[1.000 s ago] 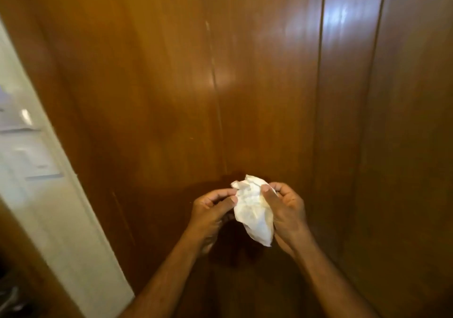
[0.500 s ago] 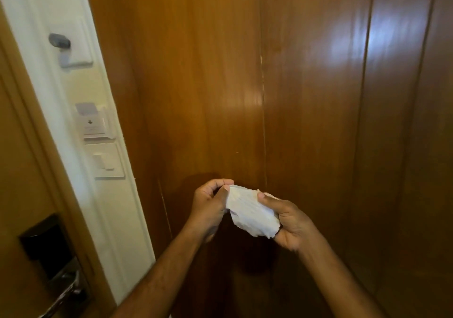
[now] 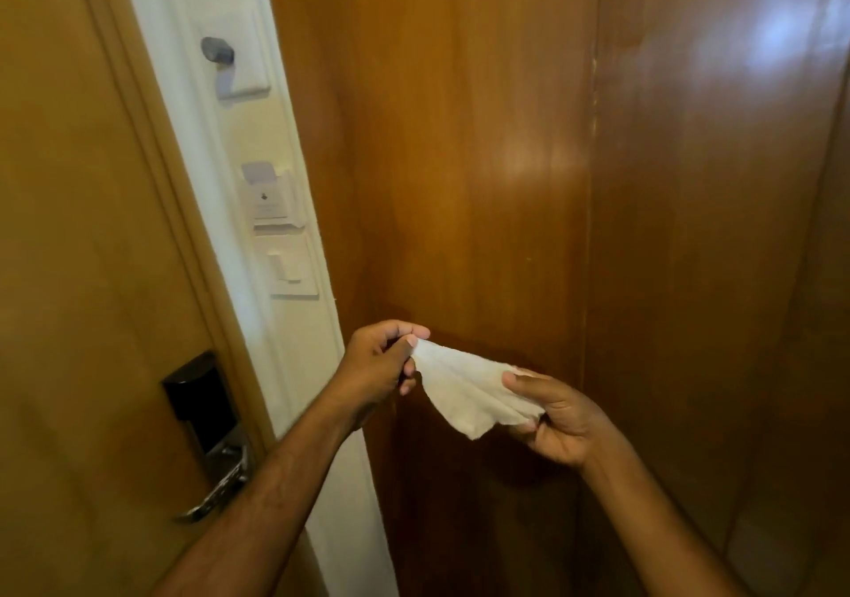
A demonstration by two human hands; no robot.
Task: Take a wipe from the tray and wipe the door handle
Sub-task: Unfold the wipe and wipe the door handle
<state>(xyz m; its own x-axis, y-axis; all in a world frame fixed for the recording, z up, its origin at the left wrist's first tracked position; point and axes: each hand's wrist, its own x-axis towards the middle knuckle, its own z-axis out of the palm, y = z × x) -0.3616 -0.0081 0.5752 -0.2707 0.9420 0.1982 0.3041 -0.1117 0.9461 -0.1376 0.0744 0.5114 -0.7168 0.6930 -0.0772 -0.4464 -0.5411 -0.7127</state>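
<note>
A white wipe (image 3: 469, 389) is stretched between both hands in front of a brown wooden panel. My left hand (image 3: 377, 366) pinches its upper left corner. My right hand (image 3: 559, 417) holds its lower right edge, thumb on top. The metal lever door handle (image 3: 216, 490) sits at the lower left on the tan door (image 3: 83, 274), below a dark lock plate (image 3: 200, 398). My left forearm partly crosses the handle's inner end. No tray is in view.
A white wall strip (image 3: 294, 320) beside the door carries a round dark knob (image 3: 217, 51), a key-card holder (image 3: 269, 203) and a light switch (image 3: 290, 269). Glossy wooden panels (image 3: 690, 228) fill the right side.
The view has swung left, bringing the door, lock plate and handle into sight. The crumpled wipe has been pulled open between both hands, which have drawn apart.
</note>
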